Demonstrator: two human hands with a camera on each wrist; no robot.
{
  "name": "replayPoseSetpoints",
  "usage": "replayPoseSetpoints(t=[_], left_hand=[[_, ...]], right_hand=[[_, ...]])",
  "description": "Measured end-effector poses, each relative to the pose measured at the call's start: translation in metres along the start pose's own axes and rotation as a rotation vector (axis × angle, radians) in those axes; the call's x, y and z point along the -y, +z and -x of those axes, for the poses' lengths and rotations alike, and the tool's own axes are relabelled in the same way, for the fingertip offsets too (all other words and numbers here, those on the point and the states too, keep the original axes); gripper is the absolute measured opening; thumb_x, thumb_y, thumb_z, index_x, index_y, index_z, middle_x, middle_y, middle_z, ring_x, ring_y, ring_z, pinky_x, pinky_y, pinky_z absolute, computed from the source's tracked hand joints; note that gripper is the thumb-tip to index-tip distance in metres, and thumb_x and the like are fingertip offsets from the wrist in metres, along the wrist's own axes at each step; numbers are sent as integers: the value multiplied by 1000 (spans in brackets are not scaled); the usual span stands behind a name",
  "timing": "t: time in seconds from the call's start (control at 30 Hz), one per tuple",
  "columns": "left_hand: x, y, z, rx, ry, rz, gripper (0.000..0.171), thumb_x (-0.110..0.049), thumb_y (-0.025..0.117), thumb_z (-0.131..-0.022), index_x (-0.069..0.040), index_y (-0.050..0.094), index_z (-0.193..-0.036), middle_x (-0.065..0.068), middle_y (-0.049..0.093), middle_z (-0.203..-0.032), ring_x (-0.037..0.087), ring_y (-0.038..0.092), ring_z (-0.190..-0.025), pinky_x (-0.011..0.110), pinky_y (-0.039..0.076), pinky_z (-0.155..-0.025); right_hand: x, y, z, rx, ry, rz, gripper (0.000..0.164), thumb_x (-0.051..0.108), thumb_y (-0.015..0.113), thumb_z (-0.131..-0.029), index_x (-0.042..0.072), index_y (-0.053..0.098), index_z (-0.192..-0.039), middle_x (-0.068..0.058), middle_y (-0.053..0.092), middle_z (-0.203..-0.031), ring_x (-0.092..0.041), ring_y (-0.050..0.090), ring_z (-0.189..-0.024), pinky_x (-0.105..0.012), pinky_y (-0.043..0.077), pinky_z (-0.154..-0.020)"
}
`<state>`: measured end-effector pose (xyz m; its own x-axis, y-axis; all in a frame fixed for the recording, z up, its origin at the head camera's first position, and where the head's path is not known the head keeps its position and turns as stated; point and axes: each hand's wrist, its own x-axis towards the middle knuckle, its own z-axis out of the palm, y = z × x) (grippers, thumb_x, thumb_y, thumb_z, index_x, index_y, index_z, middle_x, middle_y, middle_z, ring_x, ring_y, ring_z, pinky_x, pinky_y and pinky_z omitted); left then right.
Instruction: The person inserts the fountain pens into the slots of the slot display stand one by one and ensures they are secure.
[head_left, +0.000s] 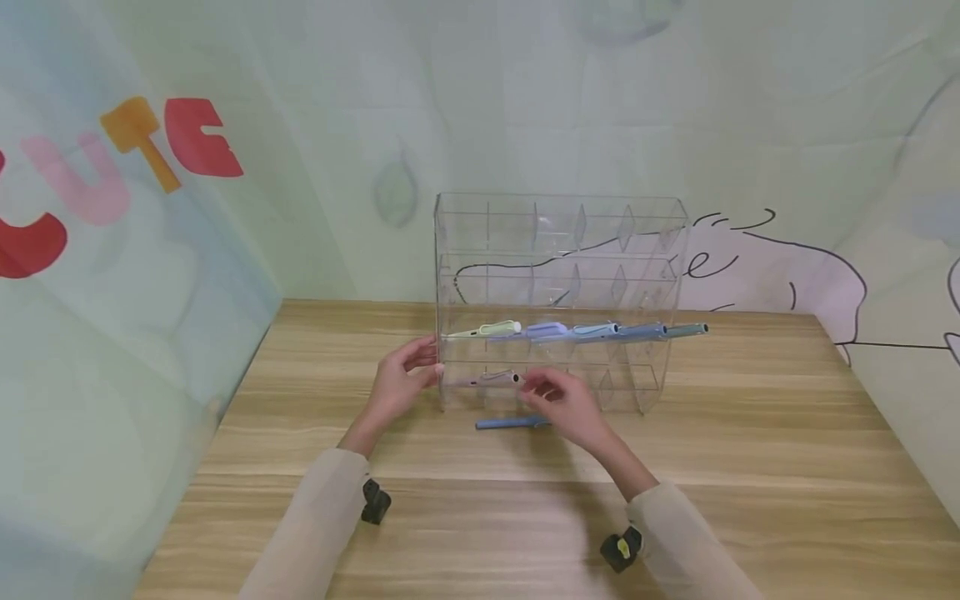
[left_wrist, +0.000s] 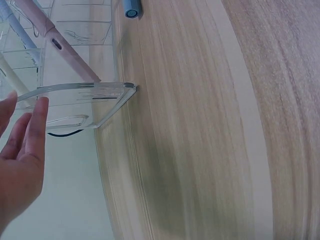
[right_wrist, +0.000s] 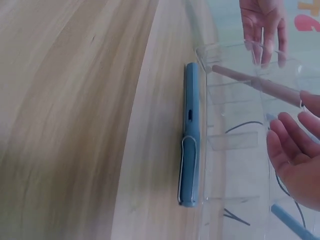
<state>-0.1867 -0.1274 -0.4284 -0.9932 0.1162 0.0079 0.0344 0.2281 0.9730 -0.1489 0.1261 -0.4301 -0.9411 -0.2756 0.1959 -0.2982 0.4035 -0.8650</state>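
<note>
A clear acrylic pen rack (head_left: pixel 561 200) with divided tiers stands on the table. In its lower tier at the left, a pale pink pen (head_left: pixel 491 379) leans with its cap end toward the front. My right hand (head_left: pixel 566 407) is at that cap end, fingertips touching it, fingers loosely bent and not wrapped round the barrel, as the right wrist view shows. My left hand (head_left: pixel 401 379) rests at the rack's left side, fingers fairly straight against the side panel (left_wrist: pixel 75 97). On the table before the rack lies a blue capped pen (right_wrist: pixel 190 135) with a metal clip.
Along the tier above sit a pale green pen (head_left: pixel 498 328), a lilac pen (head_left: pixel 546 330), a light blue pen (head_left: pixel 596 331), a darker blue pen (head_left: pixel 642 331) and a teal pen (head_left: pixel 688 330). A printed cloth (head_left: pixel 337 167) hangs behind the wooden table (head_left: pixel 487 533).
</note>
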Motion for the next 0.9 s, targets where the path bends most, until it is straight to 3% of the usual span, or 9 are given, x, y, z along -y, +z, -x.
replayPoseSetpoints(t=[0.37, 0.63, 0.9], left_hand=[[0, 0, 1, 2, 7, -14, 47, 5, 61, -84, 1, 47, -129, 25, 55, -116, 32, 54, -107, 24, 56, -76], [1, -1, 1, 5, 5, -27, 47, 4, 61, -84, 1, 47, -129, 27, 53, -117, 33, 54, -108, 23, 55, -78], [1, -1, 1, 11, 3, -8, 47, 4, 60, -85, 1, 47, -130, 27, 53, -117, 32, 54, -107, 24, 55, -78]], right_hand=[[-16, -12, 21, 131, -2, 25, 23, 3, 66, -83, -7, 61, -102, -18, 63, -100, -28, 60, -91, -33, 55, -77], [-31, -16, 36, 101, -11, 124, 23, -4, 67, -78, -7, 63, -101, -19, 64, -103, -34, 58, -99, -47, 51, -87], [-40, -14, 40, 81, -10, 163, 26, -5, 69, -75, -6, 63, -100, -19, 63, -103, -36, 57, -100, -50, 46, -91]])
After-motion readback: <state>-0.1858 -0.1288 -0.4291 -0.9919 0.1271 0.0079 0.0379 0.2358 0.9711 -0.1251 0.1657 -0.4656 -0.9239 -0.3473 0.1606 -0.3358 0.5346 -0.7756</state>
